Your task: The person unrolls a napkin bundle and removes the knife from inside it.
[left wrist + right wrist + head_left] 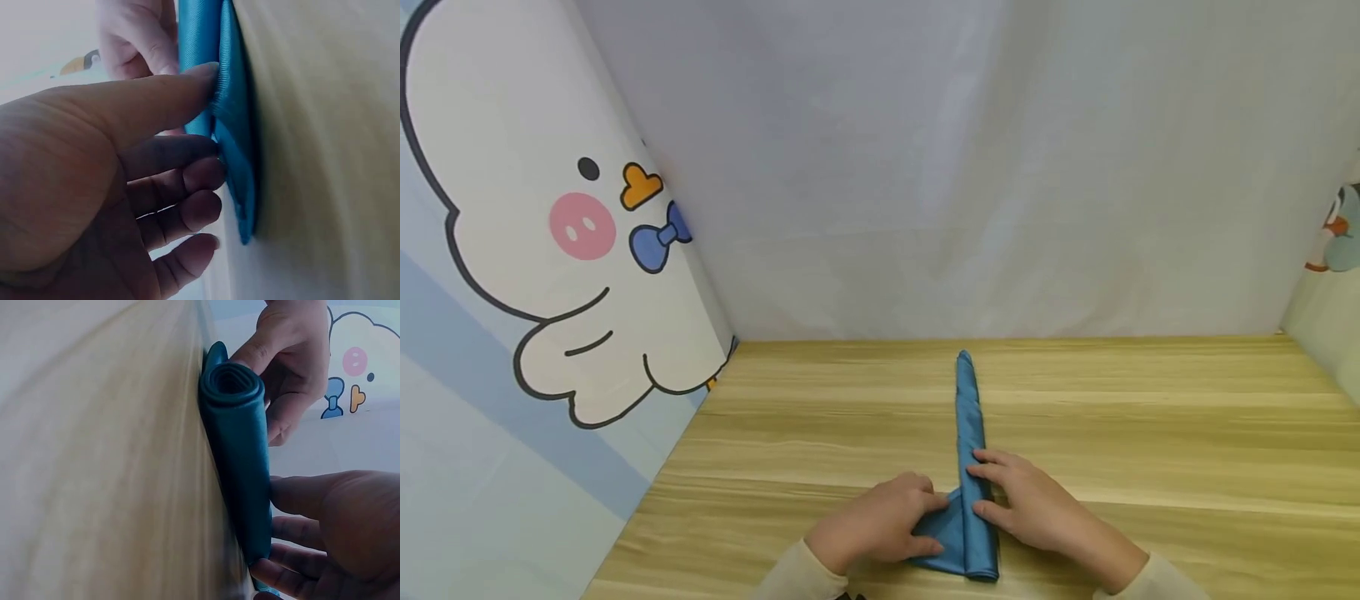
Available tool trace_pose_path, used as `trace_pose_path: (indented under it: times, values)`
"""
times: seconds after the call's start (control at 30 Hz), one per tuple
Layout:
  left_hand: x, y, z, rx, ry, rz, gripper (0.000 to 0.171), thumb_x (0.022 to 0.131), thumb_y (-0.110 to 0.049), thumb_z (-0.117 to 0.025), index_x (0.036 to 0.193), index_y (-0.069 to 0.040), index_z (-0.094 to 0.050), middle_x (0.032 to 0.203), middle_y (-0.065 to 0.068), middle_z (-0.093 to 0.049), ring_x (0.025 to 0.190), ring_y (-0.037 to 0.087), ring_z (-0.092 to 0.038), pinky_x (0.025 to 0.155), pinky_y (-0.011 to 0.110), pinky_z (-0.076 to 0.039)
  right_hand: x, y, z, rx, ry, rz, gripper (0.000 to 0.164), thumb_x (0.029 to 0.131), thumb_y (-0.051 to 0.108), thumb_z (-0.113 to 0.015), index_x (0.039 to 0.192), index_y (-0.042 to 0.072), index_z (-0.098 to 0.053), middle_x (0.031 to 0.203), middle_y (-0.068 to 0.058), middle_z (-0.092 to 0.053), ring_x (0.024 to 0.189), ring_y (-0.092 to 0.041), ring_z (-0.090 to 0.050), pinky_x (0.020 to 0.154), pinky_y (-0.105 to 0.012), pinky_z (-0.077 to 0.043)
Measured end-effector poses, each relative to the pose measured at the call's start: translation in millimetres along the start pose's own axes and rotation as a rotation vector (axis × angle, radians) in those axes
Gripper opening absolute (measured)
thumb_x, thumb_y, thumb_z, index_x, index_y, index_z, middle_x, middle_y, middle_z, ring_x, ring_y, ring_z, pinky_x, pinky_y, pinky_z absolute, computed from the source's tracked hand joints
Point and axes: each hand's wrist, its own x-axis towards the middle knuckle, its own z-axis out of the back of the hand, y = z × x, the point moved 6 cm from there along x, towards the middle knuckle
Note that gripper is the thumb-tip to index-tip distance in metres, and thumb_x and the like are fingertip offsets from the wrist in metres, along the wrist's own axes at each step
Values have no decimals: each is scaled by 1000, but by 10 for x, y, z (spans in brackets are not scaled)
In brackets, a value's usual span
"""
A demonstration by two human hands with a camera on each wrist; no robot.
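A blue satiny cloth (976,500) lies on the table, mostly rolled into a long tapered tube that points away from me. Its near end shows a spiral of layers in the right wrist view, and a flat triangular flap (943,537) spreads to the left of the roll. My left hand (883,518) touches this flap, with thumb and fingertips apart along it in the left wrist view. On the roll's right side rests my right hand (1037,504), its fingers extended and its fingertips against the cloth (240,469).
The wood-grain table (820,417) reaches back to a pale hanging sheet (1000,167). At the left stands a panel with a cartoon white bird (527,225). A small penguin picture (1341,233) shows at the right edge.
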Motion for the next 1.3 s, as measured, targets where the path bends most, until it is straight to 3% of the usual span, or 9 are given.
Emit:
trace_pose_path:
  times: [0.23,0.5,0.9,1.3]
  values:
    - [-80,68,-71,-15,16,39,59,87,-38,-72,136,-9,-56,105,-5,-61,86,-1,-52,74,17,-46,78,63,-45,-23,12,32,47,91,30,-68,130,5,-61,141,-14,-48,129,-36,-45,101,-54,-39]
    - [-301,212,-65,-87,24,87,62,87,-36,-72,139,-10,-52,86,-13,-52,67,1,-43,60,18,-39,263,193,-181,-99,64,60,48,92,33,-66,130,5,-60,142,-13,-48,129,-33,-45,101,-51,-40]
    - [-388,298,-61,-80,60,101,61,87,-38,-72,138,-10,-54,81,-14,-47,65,1,-43,60,20,-39,342,298,-238,-142,106,69,49,92,35,-65,132,8,-59,143,-12,-46,132,-30,-42,103,-47,-40]
    - [-460,346,-48,-77,49,83,60,86,-38,-73,136,-10,-56,80,-14,-46,65,0,-42,59,18,-38,452,551,-315,-206,144,209,57,92,48,-61,134,9,-57,143,-9,-47,133,-26,-42,105,-43,-38]
